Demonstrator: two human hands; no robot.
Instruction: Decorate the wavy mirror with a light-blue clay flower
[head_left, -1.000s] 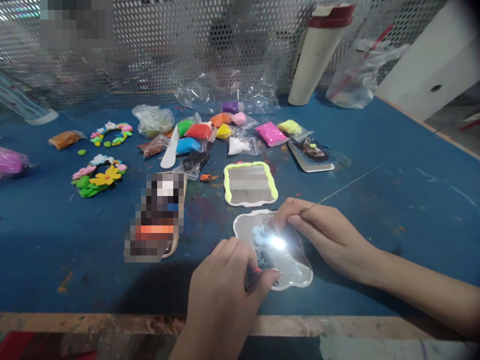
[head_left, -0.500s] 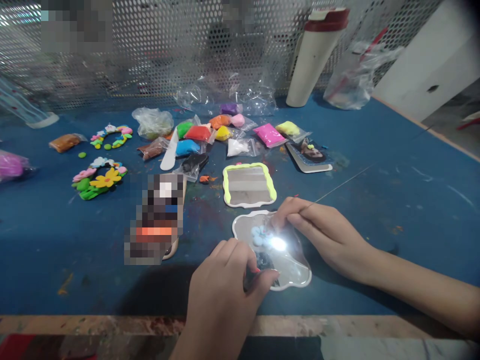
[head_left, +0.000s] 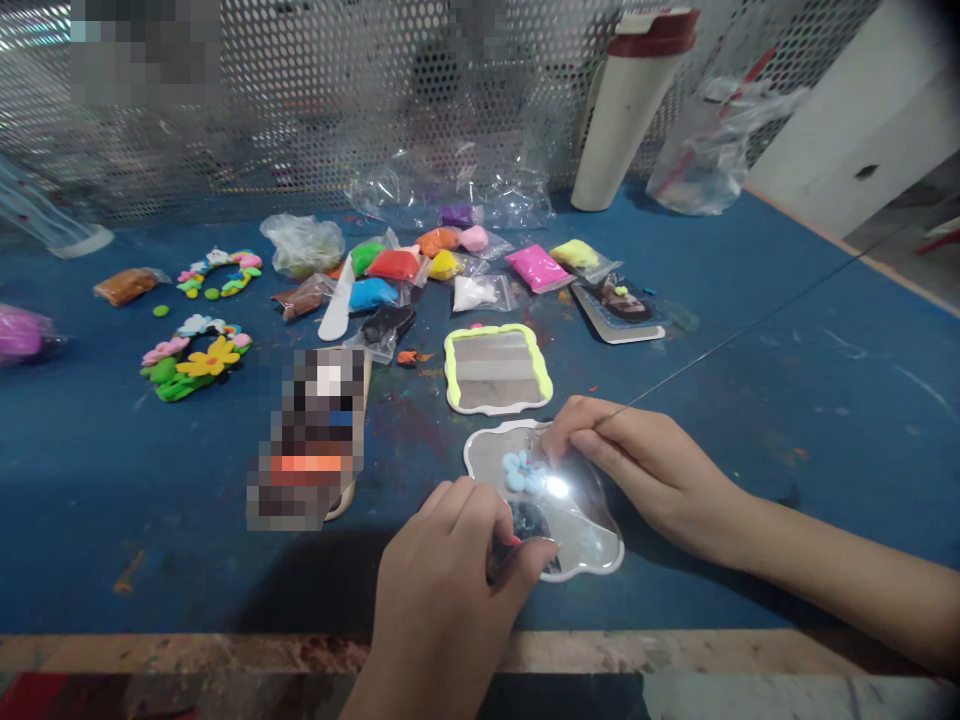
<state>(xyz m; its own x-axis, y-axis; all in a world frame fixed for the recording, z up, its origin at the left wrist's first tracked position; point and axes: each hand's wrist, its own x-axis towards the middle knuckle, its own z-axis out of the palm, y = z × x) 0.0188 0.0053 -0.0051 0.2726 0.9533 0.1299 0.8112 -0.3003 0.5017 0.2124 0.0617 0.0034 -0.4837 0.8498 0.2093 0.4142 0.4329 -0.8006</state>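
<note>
A white-rimmed mirror with a wavy edge (head_left: 592, 555) lies flat before me, with clear plastic film over part of it and a bright light reflected in it. Light blue clay petals (head_left: 517, 472) sit on it in a flower shape. My left hand (head_left: 457, 560) is curled over the mirror's lower left edge, thumb and fingers holding it; a small red bit shows at a fingertip. Pinched in my right hand (head_left: 630, 450) is a long thin wire-like tool (head_left: 720, 345) slanting up to the right. Its tip, beside the petals, is hidden by my fingers.
Behind is a second mirror (head_left: 499, 370) edged with yellow clay. Bagged coloured clay (head_left: 394, 265), a white spatula (head_left: 337, 305) and a cream tumbler (head_left: 634, 120) stand farther back. Left are a blurred phone-like object (head_left: 311, 440) and clay-flower rings (head_left: 199, 358). A photo-covered piece (head_left: 619, 305) lies right.
The thin tool's outer end has swung slightly and shows farther toward the upper right. Both hands stay almost in place; the view has shifted a little.
</note>
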